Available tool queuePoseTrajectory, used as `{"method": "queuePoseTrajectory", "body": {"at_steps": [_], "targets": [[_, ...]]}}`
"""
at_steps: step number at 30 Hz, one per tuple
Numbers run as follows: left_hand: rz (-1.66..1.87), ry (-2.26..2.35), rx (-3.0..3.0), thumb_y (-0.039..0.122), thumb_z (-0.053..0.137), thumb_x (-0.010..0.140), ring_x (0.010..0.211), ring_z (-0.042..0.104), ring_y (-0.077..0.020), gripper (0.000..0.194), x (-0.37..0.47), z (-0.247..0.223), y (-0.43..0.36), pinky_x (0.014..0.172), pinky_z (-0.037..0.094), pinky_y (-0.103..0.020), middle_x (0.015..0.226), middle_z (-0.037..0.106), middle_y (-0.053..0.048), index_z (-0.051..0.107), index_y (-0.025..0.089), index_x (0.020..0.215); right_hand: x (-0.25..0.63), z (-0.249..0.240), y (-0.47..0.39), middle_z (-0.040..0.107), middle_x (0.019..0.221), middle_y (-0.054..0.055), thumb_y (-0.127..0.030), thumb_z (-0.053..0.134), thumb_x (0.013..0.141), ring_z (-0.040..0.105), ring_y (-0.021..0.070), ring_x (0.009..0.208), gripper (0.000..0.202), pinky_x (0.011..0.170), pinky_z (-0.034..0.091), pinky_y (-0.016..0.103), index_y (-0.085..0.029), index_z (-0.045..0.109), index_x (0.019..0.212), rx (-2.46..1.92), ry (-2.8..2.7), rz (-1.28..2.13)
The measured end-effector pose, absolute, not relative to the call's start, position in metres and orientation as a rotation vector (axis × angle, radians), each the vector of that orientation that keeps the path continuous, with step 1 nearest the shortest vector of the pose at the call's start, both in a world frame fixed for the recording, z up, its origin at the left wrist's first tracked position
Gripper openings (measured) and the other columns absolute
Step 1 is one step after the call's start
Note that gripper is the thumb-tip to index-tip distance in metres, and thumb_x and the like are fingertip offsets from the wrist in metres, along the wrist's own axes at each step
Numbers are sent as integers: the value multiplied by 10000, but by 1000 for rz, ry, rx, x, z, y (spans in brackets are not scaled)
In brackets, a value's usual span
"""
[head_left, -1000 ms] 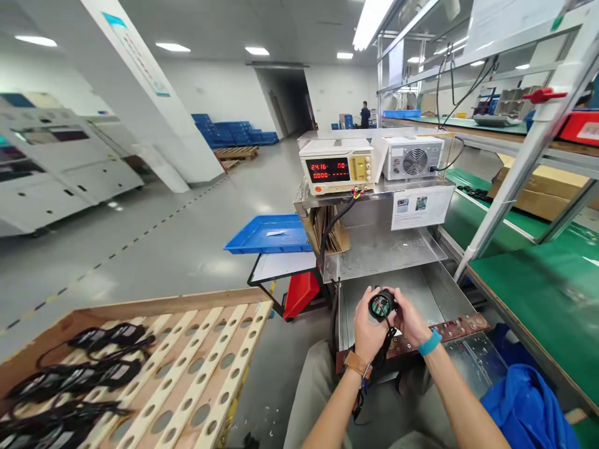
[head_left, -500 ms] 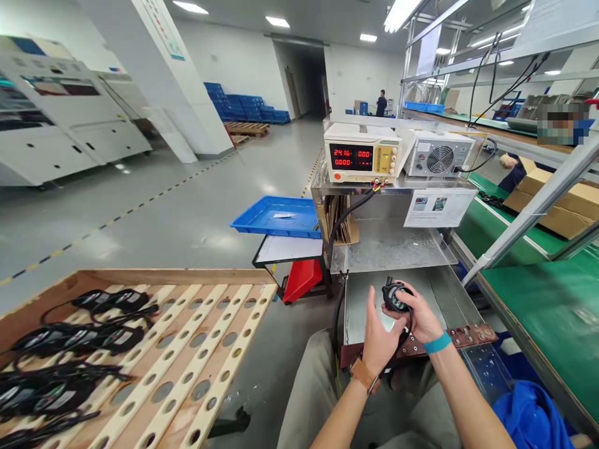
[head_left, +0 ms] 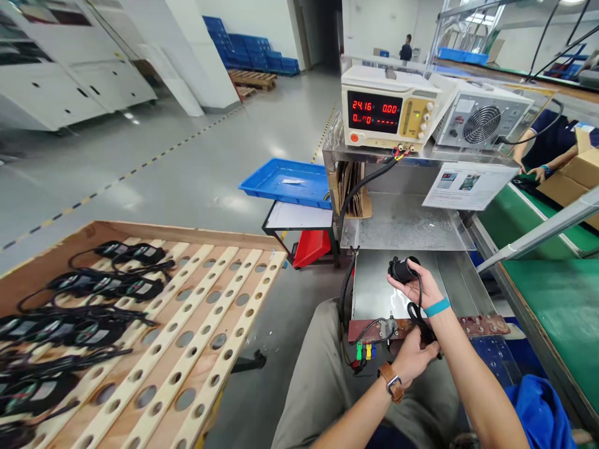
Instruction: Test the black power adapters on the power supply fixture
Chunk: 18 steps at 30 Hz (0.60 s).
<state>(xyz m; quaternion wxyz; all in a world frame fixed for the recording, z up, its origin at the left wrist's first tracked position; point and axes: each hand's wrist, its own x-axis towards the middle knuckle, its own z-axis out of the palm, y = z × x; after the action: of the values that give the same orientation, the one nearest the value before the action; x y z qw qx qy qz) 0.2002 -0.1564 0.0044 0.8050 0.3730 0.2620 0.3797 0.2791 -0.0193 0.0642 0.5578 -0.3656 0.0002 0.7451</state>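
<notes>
A round black device (head_left: 403,270) with a black cable rests in my right hand (head_left: 420,287), whose fingers curl round it above the metal tray (head_left: 374,284). Lower down, my left hand (head_left: 414,357) is closed on the bundled black cable (head_left: 422,324) by the reddish-brown bar (head_left: 486,325) along the tray's front. Just left of that hand, a small connector fixture (head_left: 387,328) sits on the bar, with green, yellow and blue clips (head_left: 367,351) hanging below.
A wooden rack (head_left: 187,234) at the left holds several black devices. Ahead are a lit power supply (head_left: 390,106) and a blue tray (head_left: 285,181). Another person's hands (head_left: 538,171) are near a cardboard box (head_left: 575,171). A green surface (head_left: 556,305) lies at the right.
My left hand has left the device and moved down to the cable. My right hand has lifted the device slightly. The view has tilted down, and another person's arms now show at the right.
</notes>
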Motion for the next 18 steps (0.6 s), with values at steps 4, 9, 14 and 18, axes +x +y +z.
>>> {"method": "queuePoseTrajectory", "body": {"at_steps": [4,9,14,18], "targets": [[562,509,737,441,783,749,848,695,-226,476,179,13,-152,761,531,-339,940,707,-110,556,146,1046,294,35,4,657,1033,145,-133,691,923,639,301,1004,117,883,612,494,-128,599,995,-951,-199,1798],[739,847,1022,289,676,793,678,649,-150,200,133,13,-95,599,469,-222,753,693,-61,568,140,873,324,-20,32,639,889,75,-51,748,800,645,250,797,259,694,655,428,-156,583,971,-1234,-538,1720],[887,1106,1094,276,659,773,642,645,-154,166,123,-17,-45,589,505,-240,703,649,-26,540,161,775,335,-68,32,606,826,36,-68,742,780,624,217,720,288,622,649,372,-168,571,990,-1395,-655,1804],[880,1074,988,328,696,776,658,649,-148,231,130,-28,-43,605,532,-242,727,637,-26,555,151,823,341,-94,24,612,854,48,-125,783,769,628,234,755,310,595,643,355,-166,580,1000,-1415,-701,1855]]}}
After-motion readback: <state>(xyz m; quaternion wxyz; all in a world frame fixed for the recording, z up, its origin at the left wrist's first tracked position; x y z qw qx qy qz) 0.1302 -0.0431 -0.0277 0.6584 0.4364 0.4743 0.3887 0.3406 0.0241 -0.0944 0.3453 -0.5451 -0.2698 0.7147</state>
